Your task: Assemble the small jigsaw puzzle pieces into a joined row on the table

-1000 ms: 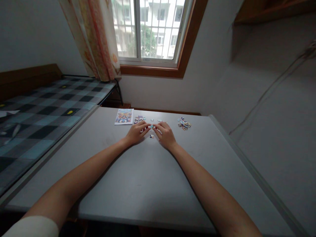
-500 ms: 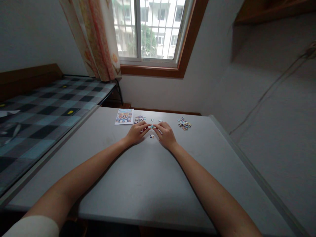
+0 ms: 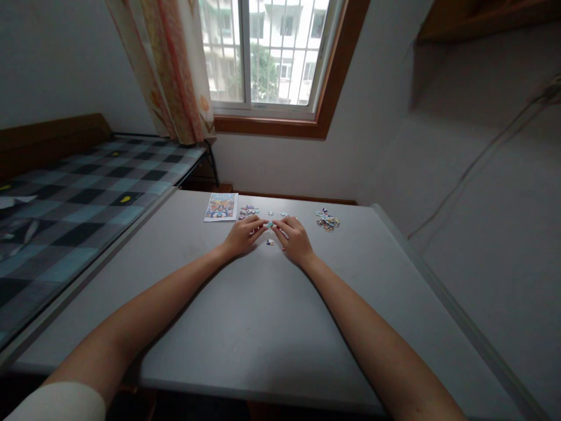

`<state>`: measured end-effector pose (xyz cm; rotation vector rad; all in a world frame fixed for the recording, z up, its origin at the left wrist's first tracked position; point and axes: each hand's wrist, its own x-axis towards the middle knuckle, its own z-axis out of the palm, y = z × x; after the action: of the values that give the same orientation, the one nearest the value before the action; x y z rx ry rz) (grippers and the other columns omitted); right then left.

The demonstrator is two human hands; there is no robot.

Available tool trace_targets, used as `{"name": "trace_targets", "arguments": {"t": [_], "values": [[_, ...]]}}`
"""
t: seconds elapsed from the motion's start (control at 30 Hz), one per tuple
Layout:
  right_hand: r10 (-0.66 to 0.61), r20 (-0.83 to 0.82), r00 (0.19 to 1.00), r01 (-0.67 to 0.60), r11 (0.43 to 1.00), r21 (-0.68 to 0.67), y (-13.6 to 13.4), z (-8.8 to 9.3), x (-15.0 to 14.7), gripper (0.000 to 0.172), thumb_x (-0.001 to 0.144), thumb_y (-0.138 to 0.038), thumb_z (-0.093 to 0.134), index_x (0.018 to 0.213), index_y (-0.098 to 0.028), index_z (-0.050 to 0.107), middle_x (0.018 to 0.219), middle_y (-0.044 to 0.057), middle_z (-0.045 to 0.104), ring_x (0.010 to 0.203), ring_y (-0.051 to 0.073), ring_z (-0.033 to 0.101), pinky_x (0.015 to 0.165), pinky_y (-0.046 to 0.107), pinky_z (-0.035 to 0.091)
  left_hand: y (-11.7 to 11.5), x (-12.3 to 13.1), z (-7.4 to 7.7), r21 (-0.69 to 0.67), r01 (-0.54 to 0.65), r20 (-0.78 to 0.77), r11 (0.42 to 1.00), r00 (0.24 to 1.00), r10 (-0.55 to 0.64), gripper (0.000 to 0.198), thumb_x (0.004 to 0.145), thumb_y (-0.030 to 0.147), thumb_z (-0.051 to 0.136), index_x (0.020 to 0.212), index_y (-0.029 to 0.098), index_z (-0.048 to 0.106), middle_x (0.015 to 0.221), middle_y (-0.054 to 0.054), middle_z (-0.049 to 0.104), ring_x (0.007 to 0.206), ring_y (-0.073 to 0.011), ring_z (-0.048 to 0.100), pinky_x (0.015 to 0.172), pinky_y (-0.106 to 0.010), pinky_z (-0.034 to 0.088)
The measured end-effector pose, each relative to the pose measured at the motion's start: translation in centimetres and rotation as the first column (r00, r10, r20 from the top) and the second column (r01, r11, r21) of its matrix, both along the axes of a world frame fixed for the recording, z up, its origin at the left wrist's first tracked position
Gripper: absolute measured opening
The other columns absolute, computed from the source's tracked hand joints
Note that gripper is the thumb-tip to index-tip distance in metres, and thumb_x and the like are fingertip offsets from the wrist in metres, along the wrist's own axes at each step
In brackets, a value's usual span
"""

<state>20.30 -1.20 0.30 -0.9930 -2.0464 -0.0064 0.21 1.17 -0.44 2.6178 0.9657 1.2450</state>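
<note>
Between the fingertips of both hands is a small blue-green jigsaw piece point(image 3: 270, 224), held just above the table. My left hand point(image 3: 244, 235) pinches it from the left, and my right hand point(image 3: 296, 238) pinches it from the right. Below the fingertips, a dark and pale jigsaw piece point(image 3: 270, 242) lies on the table. Beyond the hands are a loose pale piece point(image 3: 270, 213) and another loose piece point(image 3: 284, 214). A pile of jigsaw pieces point(image 3: 249, 211) sits behind my left hand, partly hidden by it.
A printed picture sheet point(image 3: 221, 207) lies at the table's far left. A second pile of pieces point(image 3: 328, 220) is at the far right. The grey-white table point(image 3: 245, 327) adjoins a bed with a checked cover point(image 3: 144, 158) on the left and a wall on the right.
</note>
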Motion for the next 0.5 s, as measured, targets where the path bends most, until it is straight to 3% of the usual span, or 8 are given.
{"name": "trace_targets", "arguments": {"t": [0.5], "values": [[0.013, 0.013, 1.000, -0.013, 1.000, 0.008, 0.18, -0.31, 0.12, 0.028, 0.097, -0.031, 0.046, 0.108, -0.020, 0.069, 0.088, 0.008, 0.062, 0.088, 0.021, 0.054, 0.083, 0.037, 0.046, 0.03, -0.06, 0.02, 0.015, 0.019, -0.007, 1.000, 1.000, -0.019, 0.026, 0.097, 0.032, 0.050, 0.106, 0.015, 0.067, 0.078, -0.002, 0.058, 0.065, -0.0099, 0.053, 0.062, -0.021, 0.045]]}}
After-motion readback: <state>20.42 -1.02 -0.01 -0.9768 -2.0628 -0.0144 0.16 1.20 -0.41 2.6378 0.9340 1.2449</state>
